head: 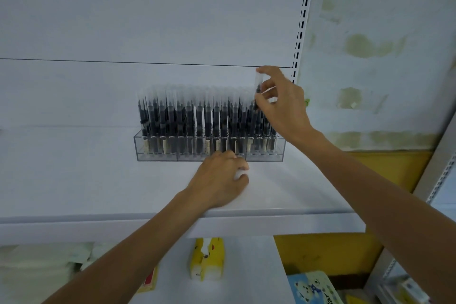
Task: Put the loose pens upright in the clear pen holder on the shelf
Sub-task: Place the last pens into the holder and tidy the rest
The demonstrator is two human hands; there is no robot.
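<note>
While your white metal shelf [74, 180] runs smooth and flat across the view, its plain back panel [148, 20] rises behind it, edged on the right by a slotted upright [304, 2]. On the shelf, set back near the panel, stands the clear pen holder [158, 157]: a long, low, hard-plastic box with see-through walls and thin dividers that split it into three compartments. All three are packed with pens [187, 121] standing upright in tight rows, slim dark barrels with frosted, translucent caps on top and pale labels low down behind the front wall.

Your right hand [283, 108] is up at the right end of the holder. Its thumb and fingers pinch one pen [258, 81] upright, the frosted cap poking higher than the caps of the row beside it. The lower end is lost among the other barrels, so you cannot tell whether it sits in the right compartment.

Your left hand [219, 180] rests on the shelf just in front of the holder, knuckles near the front wall, fingers curled. A pale blur sits at the fingertips; whether that hand grips anything cannot be told.

Below the shelf lie a yellow printed packet [207, 259] and a blue one [313, 289].
</note>
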